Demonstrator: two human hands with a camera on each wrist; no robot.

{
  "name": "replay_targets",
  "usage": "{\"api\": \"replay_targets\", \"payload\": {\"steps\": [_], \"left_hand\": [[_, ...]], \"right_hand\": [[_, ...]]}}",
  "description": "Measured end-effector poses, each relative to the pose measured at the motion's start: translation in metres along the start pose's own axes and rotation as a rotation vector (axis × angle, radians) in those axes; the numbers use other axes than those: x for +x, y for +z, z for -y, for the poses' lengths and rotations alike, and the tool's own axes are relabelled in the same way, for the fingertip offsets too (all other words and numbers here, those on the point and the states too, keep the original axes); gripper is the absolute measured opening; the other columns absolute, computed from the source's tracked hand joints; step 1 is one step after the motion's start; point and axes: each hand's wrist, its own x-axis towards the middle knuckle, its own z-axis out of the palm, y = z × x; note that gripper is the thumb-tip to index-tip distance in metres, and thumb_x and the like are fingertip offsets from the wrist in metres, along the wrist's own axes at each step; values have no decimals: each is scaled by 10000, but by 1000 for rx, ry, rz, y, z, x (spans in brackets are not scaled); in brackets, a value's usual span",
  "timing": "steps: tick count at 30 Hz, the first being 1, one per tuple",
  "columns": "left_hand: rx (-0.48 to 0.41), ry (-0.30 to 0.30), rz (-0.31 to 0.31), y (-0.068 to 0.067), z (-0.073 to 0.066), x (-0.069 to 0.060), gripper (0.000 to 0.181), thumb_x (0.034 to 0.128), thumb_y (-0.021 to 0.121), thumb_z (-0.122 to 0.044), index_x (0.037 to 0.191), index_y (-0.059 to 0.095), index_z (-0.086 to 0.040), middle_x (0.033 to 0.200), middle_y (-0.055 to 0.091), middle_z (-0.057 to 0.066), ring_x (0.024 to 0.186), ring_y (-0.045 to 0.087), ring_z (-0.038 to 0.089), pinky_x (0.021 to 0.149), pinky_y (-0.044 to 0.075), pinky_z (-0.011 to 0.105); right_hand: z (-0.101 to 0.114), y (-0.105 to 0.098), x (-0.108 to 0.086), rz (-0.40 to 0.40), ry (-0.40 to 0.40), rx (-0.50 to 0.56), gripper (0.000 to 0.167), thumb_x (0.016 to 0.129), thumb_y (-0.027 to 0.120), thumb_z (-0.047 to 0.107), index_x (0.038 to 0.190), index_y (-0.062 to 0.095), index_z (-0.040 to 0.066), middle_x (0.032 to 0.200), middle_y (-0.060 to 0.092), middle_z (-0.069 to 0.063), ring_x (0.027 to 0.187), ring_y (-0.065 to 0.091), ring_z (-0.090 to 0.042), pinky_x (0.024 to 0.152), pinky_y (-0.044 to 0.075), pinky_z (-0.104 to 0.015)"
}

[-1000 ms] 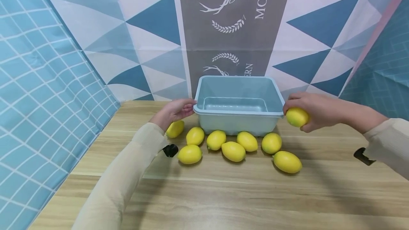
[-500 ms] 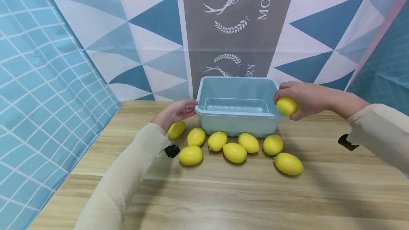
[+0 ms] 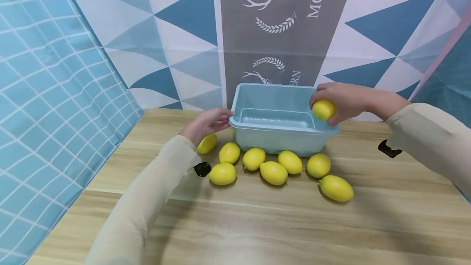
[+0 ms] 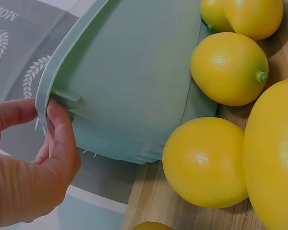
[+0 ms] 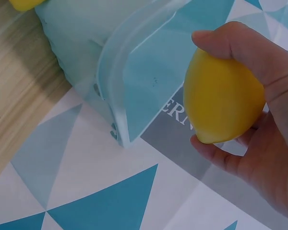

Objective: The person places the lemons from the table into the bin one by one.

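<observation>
A pale blue plastic bin (image 3: 279,138) stands at the back of the table. My left hand (image 3: 210,124) pinches the bin's left rim between thumb and fingers, plain in the left wrist view, where the hand (image 4: 36,165) shows close up. My right hand (image 3: 346,100) grips a yellow lemon (image 3: 324,110) above the bin's right end. In the right wrist view the thumb and fingers go round this lemon (image 5: 223,98), and the bin's rim (image 5: 117,96) is beside it. The inside of the bin, as far as it shows, holds nothing.
Several lemons lie in front of the bin, among them a front one (image 3: 274,173), a right one (image 3: 336,188) and a left one (image 3: 223,174). Another lemon (image 3: 207,144) is partly behind the left wrist. A patterned cloth (image 3: 184,32) hangs behind the wooden table (image 3: 235,224).
The right hand has carried its lemon left and slightly up, from beside the bin's right rim to above its right end. The left hand has stayed on the rim.
</observation>
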Motion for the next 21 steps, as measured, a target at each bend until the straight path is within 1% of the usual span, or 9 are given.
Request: {"api": "replay_targets", "payload": {"steps": [4,9,12,13,16,19,21], "left_hand": [[16,4,-29,3,0,-1,459,928,604,-117,1355,446,-55,1120,554,63,891,570,126,698,566,157],[13,5,-27,3,1,-3,455,936,594,-117,1359,443,-48,1190,550,84,867,580,119,686,568,149],[1,3,-21,2,2,-3,456,939,588,-114,1363,436,-43,1278,527,109,876,586,121,681,572,152],[1,4,-21,3,3,-2,457,938,589,-112,1363,436,-40,1268,531,109,878,588,122,682,573,152],[4,18,-31,4,5,0,456,935,589,-102,1357,439,-19,1169,554,97,857,591,116,670,574,150],[11,36,-51,6,4,-1,452,934,585,-99,1354,445,-6,1029,553,59,816,597,101,664,573,144],[6,45,-58,6,1,-2,450,939,581,-105,1357,449,-7,1019,563,52,800,606,92,668,576,144]], "right_hand": [[-3,-3,7,7,6,2,471,623,858,77,1033,640,154,1003,584,-61,895,523,-211,753,559,-386],[-7,-4,14,-9,-5,18,463,641,845,68,1048,633,133,1022,585,-74,901,527,-222,761,548,-393],[-12,-2,19,-14,-12,43,454,654,836,72,1055,630,127,1026,587,-75,899,525,-219,759,537,-383],[-14,0,20,-15,-15,52,451,656,833,72,1055,630,126,1024,587,-74,899,523,-216,756,532,-377],[-21,6,24,-16,-21,63,441,662,825,78,1055,629,127,1019,588,-72,893,515,-210,738,512,-360],[-27,8,31,-25,-34,61,438,663,823,86,1053,628,122,1012,592,-74,886,512,-210,730,499,-355],[-30,6,35,-34,-40,61,440,664,822,93,1060,631,111,1008,595,-81,878,512,-213,727,498,-358]]}}
